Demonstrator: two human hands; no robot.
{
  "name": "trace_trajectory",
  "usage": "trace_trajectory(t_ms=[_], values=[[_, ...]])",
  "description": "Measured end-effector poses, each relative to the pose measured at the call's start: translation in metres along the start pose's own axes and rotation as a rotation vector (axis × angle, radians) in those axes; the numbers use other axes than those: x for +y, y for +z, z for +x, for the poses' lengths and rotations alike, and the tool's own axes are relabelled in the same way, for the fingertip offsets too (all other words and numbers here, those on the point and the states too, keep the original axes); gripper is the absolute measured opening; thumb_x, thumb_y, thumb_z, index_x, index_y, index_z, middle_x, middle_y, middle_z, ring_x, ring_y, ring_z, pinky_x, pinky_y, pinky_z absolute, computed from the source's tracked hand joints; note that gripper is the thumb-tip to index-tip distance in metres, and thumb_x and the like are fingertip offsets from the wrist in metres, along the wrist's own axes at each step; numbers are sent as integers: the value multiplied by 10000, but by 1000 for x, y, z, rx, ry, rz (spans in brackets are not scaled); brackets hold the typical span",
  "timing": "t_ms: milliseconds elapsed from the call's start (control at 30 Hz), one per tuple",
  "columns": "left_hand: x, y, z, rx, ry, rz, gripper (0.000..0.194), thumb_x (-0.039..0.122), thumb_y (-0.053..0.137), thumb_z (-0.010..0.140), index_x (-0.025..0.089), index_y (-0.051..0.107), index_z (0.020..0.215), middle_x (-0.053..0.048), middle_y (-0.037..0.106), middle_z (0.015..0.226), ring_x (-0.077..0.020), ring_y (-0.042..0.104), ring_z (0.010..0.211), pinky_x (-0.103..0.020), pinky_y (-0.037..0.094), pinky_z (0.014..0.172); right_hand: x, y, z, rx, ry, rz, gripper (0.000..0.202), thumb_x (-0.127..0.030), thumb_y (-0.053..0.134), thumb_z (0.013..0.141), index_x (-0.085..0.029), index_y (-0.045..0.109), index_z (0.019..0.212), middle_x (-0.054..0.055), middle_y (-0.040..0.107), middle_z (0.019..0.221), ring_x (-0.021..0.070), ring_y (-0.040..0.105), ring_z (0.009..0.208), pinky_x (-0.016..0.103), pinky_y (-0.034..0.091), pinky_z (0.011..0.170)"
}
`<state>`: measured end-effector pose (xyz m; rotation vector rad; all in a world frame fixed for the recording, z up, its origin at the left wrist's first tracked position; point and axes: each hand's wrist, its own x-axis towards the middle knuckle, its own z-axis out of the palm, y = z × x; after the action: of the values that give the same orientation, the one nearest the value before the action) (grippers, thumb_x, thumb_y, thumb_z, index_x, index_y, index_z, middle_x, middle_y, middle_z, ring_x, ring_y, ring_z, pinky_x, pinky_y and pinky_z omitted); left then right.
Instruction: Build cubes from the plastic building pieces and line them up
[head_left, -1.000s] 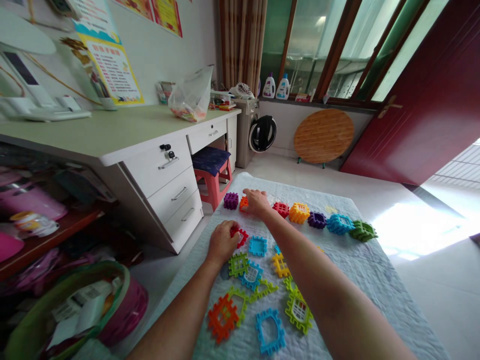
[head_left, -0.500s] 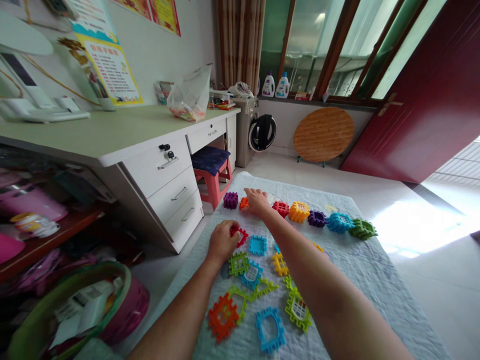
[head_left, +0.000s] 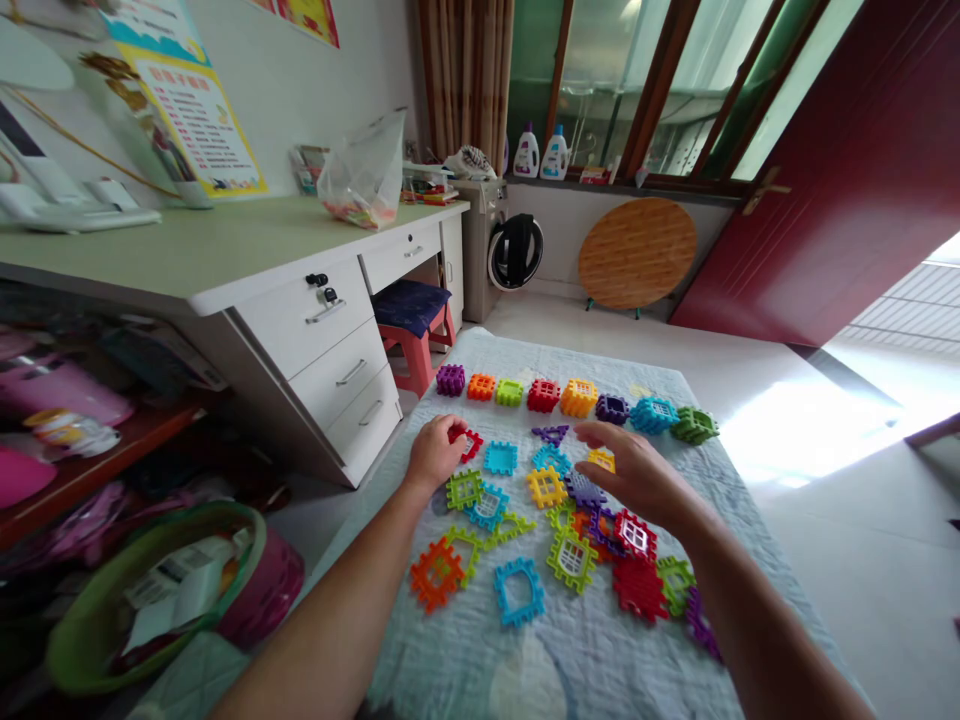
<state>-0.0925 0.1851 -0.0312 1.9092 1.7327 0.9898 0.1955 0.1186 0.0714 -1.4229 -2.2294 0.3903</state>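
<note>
My left hand is closed on the edge of a red toothed plastic building piece at the left of the loose pieces. My right hand hovers with thumb and fingers apart, close to a yellow piece and a dark purple panel. A blue square piece lies between the hands, along with a purple triangle. Behind them runs a row of assembled cubes, among them a purple cube, an orange cube, a light green cube and a red cube.
Several more loose pieces lie nearer on the cloth-covered surface, including an orange window piece and a red panel. To the left stand a desk and a stool. A bin sits at lower left.
My right hand has drawn back from the row of cubes, moving right and nearer, and its fingers are spread. The light green cube in the row now shows. My left hand stays at the red piece.
</note>
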Motion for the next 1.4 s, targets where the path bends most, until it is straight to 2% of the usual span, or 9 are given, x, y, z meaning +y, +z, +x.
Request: trace_trajectory(t_ms=[133,267,367,500,667,900,1133,1267,1400], values=[[-1,0,0,5,3,-5,169,113,521,721,188,623,833,-34,652,891,-175,598,857,-300,466,836,-6,23,-31,-56,7,37,282,-291,559,843,-227,572,1117,74,651,1064,223,610,970,385,480,844],[0,-2,0,4,0,-6,211,89,466,735,188,624,834,-34,657,906,-171,598,874,-297,464,851,-16,54,-33,11,-44,23,240,-245,524,867,-218,579,1099,87,638,1075,228,588,984,393,465,864],[1,-3,1,1,-16,-8,260,70,414,755,189,626,846,-31,662,905,-168,601,888,-298,464,856,-21,64,-32,35,-79,5,219,-237,496,885,-220,590,1082,89,636,1076,235,573,983,399,457,865],[-1,-2,1,-8,-27,-17,264,74,406,769,188,621,870,-26,667,898,-163,609,868,-292,475,835,-21,65,-33,42,-119,-9,207,-237,483,892,-224,609,1056,90,645,1053,235,571,961,402,456,856],[-3,-1,0,-19,5,-13,187,129,512,741,185,608,891,-31,659,907,-163,609,843,-279,483,817,-13,67,-36,42,-102,-11,194,-237,485,891,-222,617,1032,84,652,993,227,577,929,384,453,840],[-1,-4,-1,-39,116,90,290,85,495,707,191,622,945,-52,617,958,-183,600,895,-296,469,863,-5,68,-38,54,-60,-4,180,-234,505,881,-218,630,1010,76,651,946,217,574,915,363,441,842],[3,-9,-2,-54,71,81,315,84,461,710,181,625,960,-55,645,981,-178,607,855,-288,467,834,-4,65,-37,71,-26,-12,179,-187,510,861,-202,633,989,68,651,925,207,555,892,340,426,840],[9,-10,-3,3,-16,-34,259,139,496,709,189,634,923,-11,662,872,-143,581,697,-250,471,716,1,61,-37,90,21,-44,287,-64,454,804,-194,647,972,64,651,896,196,539,855,320,412,821],[16,-8,-4,59,-33,-192,196,225,528,735,185,637,893,30,593,668,-126,519,573,-226,437,592,5,61,-37,83,29,-48,337,-13,441,746,-184,658,940,60,650,859,189,528,849,304,397,820]])
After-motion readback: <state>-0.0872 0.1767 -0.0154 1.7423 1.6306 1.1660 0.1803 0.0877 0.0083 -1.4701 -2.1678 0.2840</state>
